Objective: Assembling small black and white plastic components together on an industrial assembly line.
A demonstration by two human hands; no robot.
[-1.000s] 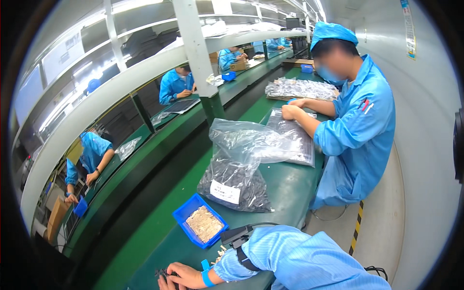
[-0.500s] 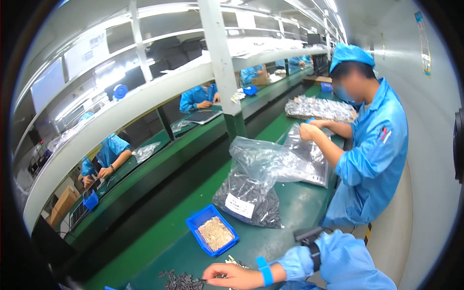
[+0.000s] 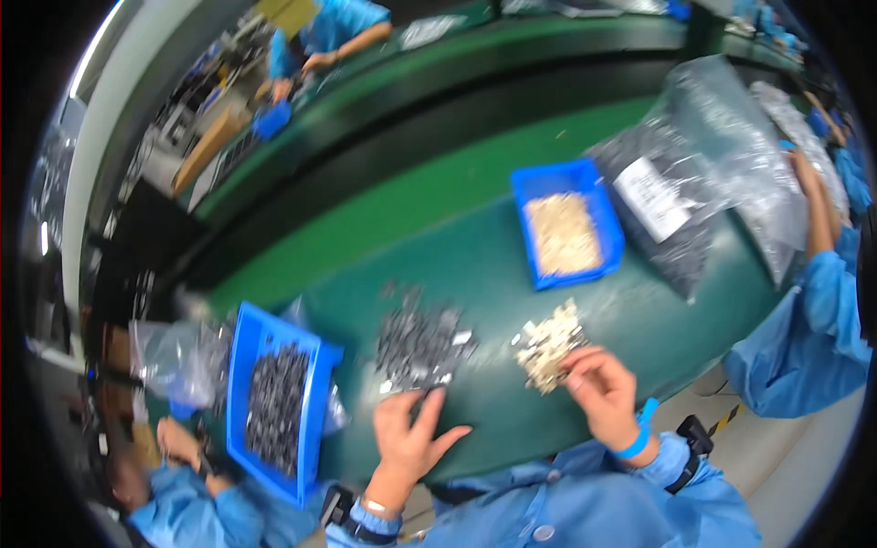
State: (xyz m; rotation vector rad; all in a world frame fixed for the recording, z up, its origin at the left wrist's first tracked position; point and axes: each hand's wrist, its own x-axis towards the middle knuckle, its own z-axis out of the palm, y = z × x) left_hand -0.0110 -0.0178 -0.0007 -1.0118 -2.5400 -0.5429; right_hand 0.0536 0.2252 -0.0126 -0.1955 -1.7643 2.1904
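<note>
My left hand point(image 3: 408, 438) rests at the near edge of a loose pile of small black plastic parts point(image 3: 422, 342). Its thumb is spread, and its fingertips touch the nearest pieces. To the right, my right hand point(image 3: 603, 393) reaches into a smaller heap of cream-coloured flat pieces point(image 3: 551, 342), thumb and fingers pinched together. Whatever lies between those fingertips is too small and blurred to make out. Behind that heap stands a blue bin point(image 3: 539, 281) partly filled with similar cream pieces point(image 3: 565, 233).
Left of the black pile, a larger blue bin point(image 3: 315, 411) holds black parts. A clear bag of dark parts point(image 3: 671, 237) lies at the right, beside a co-worker's arm point(image 3: 818, 205). Another person point(image 3: 187, 502) sits at lower left. The green table point(image 3: 466, 251) curves across.
The view has swung down and left, bringing my left hand and the larger blue bin into sight. My right hand has moved from beside the black pile to the cream heap.
</note>
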